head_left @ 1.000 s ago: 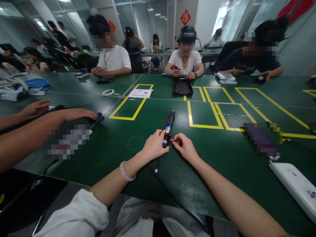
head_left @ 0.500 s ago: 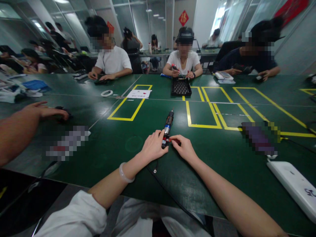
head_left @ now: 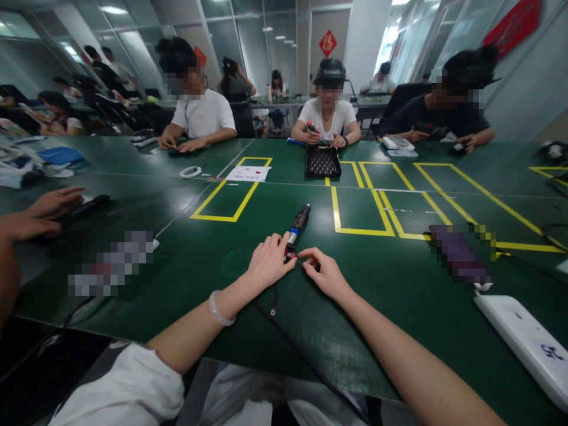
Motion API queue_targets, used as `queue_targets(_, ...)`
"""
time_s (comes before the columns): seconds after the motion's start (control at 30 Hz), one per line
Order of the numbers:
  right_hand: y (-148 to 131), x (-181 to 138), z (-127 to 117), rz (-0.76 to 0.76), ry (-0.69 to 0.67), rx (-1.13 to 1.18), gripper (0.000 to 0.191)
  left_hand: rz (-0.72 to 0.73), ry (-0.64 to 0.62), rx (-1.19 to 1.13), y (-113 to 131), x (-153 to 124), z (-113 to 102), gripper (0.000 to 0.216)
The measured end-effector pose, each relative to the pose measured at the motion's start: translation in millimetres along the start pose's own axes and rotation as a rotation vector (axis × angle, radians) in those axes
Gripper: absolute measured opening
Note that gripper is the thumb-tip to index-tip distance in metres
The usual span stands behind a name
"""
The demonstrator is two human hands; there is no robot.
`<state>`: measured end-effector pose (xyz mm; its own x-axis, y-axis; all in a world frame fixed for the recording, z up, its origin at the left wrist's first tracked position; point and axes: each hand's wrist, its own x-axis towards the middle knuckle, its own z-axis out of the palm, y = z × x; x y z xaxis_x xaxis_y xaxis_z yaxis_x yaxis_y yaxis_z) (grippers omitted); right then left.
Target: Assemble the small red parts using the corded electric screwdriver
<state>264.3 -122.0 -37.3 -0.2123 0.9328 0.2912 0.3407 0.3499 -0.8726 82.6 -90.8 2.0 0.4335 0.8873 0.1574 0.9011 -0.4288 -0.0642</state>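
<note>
An electric screwdriver (head_left: pixel 300 219) with its inside partly bare lies tilted on the green table, its tip pointing away from me. A silver body with a blue band shows in its middle, and small red and orange parts sit at its near end. My left hand (head_left: pixel 267 260) lies over that near end, thumb and fingers closed around it, hiding part of it. Just to the right is my right hand (head_left: pixel 327 273), index finger stretched toward the orange parts and thumb apart from it, with nothing seen in it. A black cable (head_left: pixel 295 343) with a small ring terminal (head_left: pixel 273 312) beside it runs toward me.
A white power strip (head_left: pixel 523 340) and a blurred-out phone (head_left: pixel 459 254) lie at right. Another blurred-out object (head_left: pixel 115 266) and a co-worker's hand (head_left: pixel 55 204) are at left. Across the table, a person works over a black tray (head_left: pixel 323 174). Yellow tape (head_left: pixel 364 231) marks the table.
The screwdriver has turned slightly, its near end now further left with my left hand. My right index finger has come away from its red part. The co-worker's hand at left has drawn back.
</note>
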Motion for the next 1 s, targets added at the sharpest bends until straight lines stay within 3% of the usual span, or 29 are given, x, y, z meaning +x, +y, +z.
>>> queue_targets(0.2, -1.9, -1.4, -3.9, -0.007, -0.035, -0.04, 0.018, -0.036, -0.015, 0.031, -33.9, 2.8, 1.8, 0.066)
queue_targets(0.53, -0.2, -0.7, -1.2, -0.02, -0.058, -0.106, 0.014, -0.213, -0.1, 0.087, -146.5, 34.4, 15.7, 0.066)
queue_targets(0.7, -1.3, 0.2, -1.4, -0.019, -0.072, -0.122, 0.014, -0.303, -0.126, 0.074, -191.0, 52.6, 20.1, 0.066)
queue_targets(0.87, -2.7, 0.1, -3.4, -0.025, -0.083, -0.128, 0.013, -0.369, -0.119, 0.069, -215.0, 63.2, 19.7, 0.064)
queue_targets(1.0, -4.0, 0.0, -4.0, -0.027, -0.092, -0.136, 0.013, -0.318, 0.029, 0.151, -210.8, 59.5, 16.8, 0.057)
